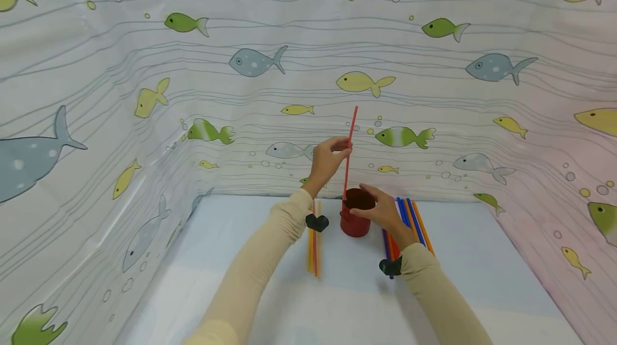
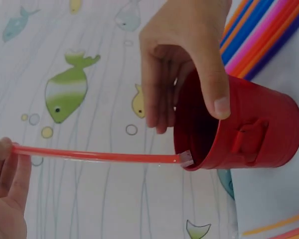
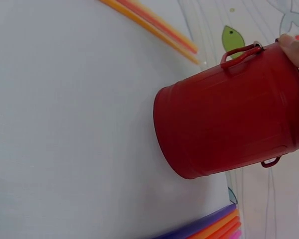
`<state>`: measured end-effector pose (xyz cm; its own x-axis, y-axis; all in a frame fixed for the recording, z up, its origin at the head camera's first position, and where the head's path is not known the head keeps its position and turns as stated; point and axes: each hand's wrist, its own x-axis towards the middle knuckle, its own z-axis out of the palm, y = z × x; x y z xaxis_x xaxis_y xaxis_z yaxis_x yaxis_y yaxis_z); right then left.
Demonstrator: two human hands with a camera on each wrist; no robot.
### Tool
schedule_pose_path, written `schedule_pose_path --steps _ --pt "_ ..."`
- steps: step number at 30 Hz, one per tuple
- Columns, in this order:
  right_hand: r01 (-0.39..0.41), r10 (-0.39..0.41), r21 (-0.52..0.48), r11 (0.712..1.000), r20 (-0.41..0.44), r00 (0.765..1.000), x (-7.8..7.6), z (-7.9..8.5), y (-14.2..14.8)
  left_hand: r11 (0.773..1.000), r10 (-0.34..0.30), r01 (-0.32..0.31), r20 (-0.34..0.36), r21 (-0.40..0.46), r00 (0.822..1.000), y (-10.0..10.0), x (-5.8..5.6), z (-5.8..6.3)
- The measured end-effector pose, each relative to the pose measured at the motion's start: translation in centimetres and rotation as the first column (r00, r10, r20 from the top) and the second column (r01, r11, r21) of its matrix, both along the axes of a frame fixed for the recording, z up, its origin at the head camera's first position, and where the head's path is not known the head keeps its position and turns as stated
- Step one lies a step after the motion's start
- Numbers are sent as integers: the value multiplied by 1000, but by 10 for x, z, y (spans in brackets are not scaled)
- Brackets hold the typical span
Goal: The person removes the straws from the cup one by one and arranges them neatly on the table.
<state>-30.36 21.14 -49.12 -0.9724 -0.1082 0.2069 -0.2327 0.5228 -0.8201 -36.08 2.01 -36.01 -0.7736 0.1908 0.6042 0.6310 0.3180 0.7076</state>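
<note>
My left hand (image 1: 329, 160) is raised above the table and pinches a long, thin red-orange plastic stick (image 1: 353, 122) near its middle. The stick stands nearly upright. Its lower end, with a clear tip (image 2: 186, 159), is at the mouth of a red bucket (image 1: 355, 227), just at the rim. Small handles show on the bucket's sides in both wrist views. My right hand (image 1: 383, 208) holds the bucket by its top, the thumb at the near rim and the other fingers spread across to the far side. The bucket stands upright on the table.
Yellow and red sticks (image 1: 315, 254) lie left of the bucket. To its right, partly under my right forearm, lie several blue, orange, purple and pink sticks (image 1: 418, 222). Fish-printed cloth (image 1: 308, 29) walls the white table (image 1: 337, 307) at the back and sides.
</note>
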Motion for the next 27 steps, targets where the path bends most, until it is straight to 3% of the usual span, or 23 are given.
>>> schedule_pose_path --steps 6,12,16,22,27 --pt "4 -4 -3 1000 30 1000 2 1 1 1000 10 -10 31 -2 999 -12 1 3" --pt "-7 6 3 1000 42 999 5 4 2 1000 17 -17 59 3 998 -30 -2 -5" --pt "-13 13 2 1000 24 1000 4 5 3 1000 25 -24 122 -8 992 -45 -4 -19" --pt "-22 22 -4 1000 3 1000 2 3 3 998 57 -57 238 -8 970 -67 -4 -45" --pt "-24 24 -14 1000 14 1000 2 3 1 997 43 -59 309 43 950 -82 -1 -61"
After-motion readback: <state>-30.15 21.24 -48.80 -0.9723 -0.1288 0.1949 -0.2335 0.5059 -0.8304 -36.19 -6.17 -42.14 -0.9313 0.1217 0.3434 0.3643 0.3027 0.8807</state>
